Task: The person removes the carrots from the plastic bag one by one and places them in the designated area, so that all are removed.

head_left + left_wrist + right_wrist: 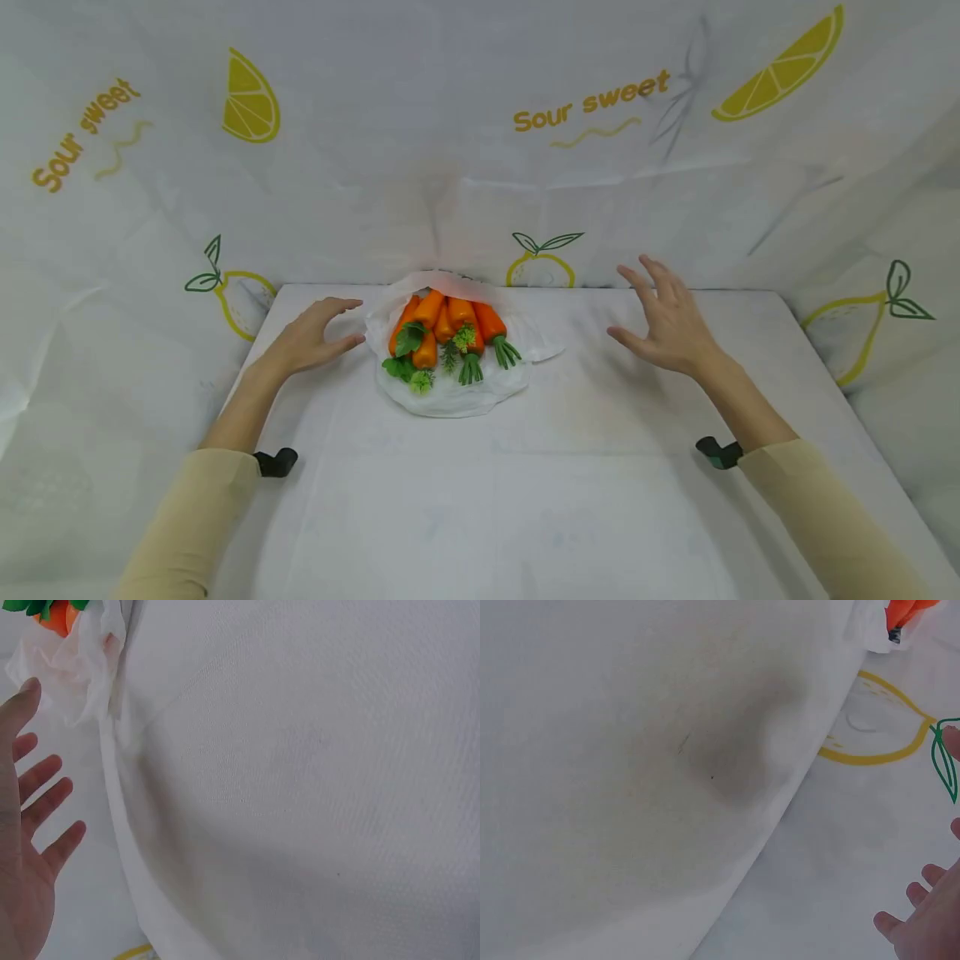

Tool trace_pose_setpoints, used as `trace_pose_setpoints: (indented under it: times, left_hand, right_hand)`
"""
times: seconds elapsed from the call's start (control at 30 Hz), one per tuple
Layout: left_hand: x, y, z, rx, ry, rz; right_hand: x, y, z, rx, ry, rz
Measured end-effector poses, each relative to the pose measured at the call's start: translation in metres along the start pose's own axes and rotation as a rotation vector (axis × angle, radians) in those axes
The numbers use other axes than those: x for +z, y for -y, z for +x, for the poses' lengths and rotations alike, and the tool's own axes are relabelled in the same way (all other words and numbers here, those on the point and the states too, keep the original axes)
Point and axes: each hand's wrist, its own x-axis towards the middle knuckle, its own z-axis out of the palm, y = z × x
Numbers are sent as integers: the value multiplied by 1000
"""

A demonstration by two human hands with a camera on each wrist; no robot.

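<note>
A thin white plastic bag [450, 403] lies near the back of the table, its mouth facing the person. Several orange carrots [430, 308] with green tops sit in its opening, some tops spilling onto the bag's front. Just left of the bag hovers my left hand [313, 337], thumb and fingers apart and holding nothing; in the left wrist view its thumb appears close to the bag [71, 671], and I cannot tell whether they touch. Well to the right, my right hand [667, 321] is raised above the table with spread fingers and nothing in it.
A white cloth covers the table [480, 500]. Behind it and at the sides hangs a pale sheet [420, 125] printed with lemons and lettering. Each wrist wears a black strap device, one on the left [276, 462] and one on the right [718, 452].
</note>
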Motion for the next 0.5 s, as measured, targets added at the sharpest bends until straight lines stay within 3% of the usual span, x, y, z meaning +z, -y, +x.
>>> trace_pose_setpoints:
  times: [0.23, 0.5]
  left_hand:
    - [7, -1, 2, -6, 106, -205]
    - [14, -4, 3, -12, 196, -251]
  right_hand:
    - [3, 11, 9, 12, 51, 129]
    - [4, 26, 23, 52, 175, 265]
